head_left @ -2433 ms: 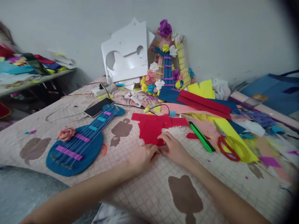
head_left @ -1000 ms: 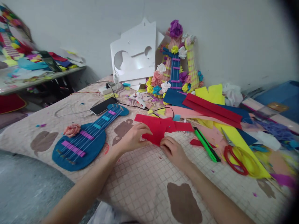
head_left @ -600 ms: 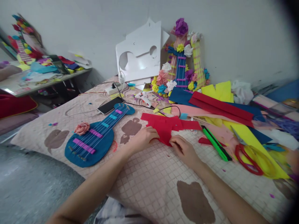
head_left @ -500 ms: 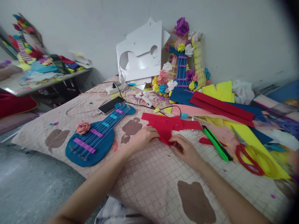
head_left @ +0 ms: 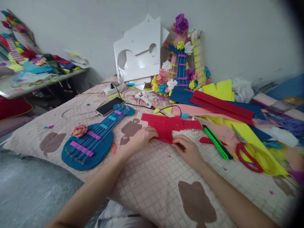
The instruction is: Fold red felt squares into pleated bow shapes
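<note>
A piece of red crepe paper (head_left: 165, 132) is held by its near edge, stretched between my two hands. My left hand (head_left: 143, 138) pinches its left corner with curled fingers. At the right corner, the thumb and fingers of my right hand (head_left: 187, 148) are closed on the paper. More red paper strips (head_left: 192, 124) lie flat just behind it. A blue paper-covered toy guitar (head_left: 102, 148) with purple bars, strings and a pink paper flower (head_left: 79, 130) rests to the left of my left hand.
Right of my hands lie a green utility knife (head_left: 217, 142) and red-handled scissors (head_left: 247, 156). Behind are a glue gun (head_left: 144, 97) with its cord, a phone (head_left: 109, 106), a power strip (head_left: 111, 90) and white cut-out boards (head_left: 137, 50). Flower-decorated guitars (head_left: 181, 69) lean on the wall.
The red paper's near edge has gone from a drooping point to a wider, straighter line. My hands have drawn slightly apart. The whole view has shifted a little.
</note>
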`<action>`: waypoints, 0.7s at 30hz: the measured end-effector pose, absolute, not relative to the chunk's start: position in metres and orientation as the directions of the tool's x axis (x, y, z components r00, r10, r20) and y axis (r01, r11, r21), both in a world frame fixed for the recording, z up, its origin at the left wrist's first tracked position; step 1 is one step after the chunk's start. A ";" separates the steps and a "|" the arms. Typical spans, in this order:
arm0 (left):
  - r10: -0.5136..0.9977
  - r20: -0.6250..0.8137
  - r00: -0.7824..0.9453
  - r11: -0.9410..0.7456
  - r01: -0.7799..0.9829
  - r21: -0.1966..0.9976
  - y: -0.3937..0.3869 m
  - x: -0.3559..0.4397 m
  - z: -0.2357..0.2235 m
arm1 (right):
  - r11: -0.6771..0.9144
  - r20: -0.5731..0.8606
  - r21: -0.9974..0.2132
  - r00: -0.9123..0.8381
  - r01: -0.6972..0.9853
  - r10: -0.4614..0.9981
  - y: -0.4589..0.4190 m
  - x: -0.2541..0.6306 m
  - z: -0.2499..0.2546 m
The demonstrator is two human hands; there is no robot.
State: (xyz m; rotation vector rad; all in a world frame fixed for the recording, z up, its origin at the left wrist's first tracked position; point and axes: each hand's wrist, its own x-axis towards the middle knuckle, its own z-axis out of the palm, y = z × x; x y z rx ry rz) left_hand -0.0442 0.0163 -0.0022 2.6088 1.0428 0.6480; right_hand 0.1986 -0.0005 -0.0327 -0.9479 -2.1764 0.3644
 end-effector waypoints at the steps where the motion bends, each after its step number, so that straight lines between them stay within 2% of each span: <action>1: 0.704 0.301 0.643 -0.706 0.593 0.386 0.016 -0.044 -0.002 | 0.690 0.508 -0.504 -0.467 0.520 0.724 -0.001 0.199 -0.033; 9: 0.697 0.290 0.656 -0.710 0.571 0.412 0.015 -0.051 -0.003 | 0.649 0.435 -0.592 -0.488 0.478 0.756 0.000 0.200 -0.029; 15: 0.704 0.271 0.656 -0.702 0.585 0.407 0.016 -0.056 -0.003 | 0.536 0.352 -0.675 -0.418 0.506 0.837 0.005 0.205 -0.030; 17: 0.709 0.259 0.656 -0.695 0.589 0.413 0.017 -0.057 -0.003 | 0.539 0.323 -0.687 -0.459 0.488 0.827 0.006 0.208 -0.029; 21: 0.708 0.238 0.665 -0.690 0.580 0.433 0.015 -0.057 -0.001 | 0.641 0.318 -0.622 -0.603 0.449 0.731 0.007 0.212 -0.025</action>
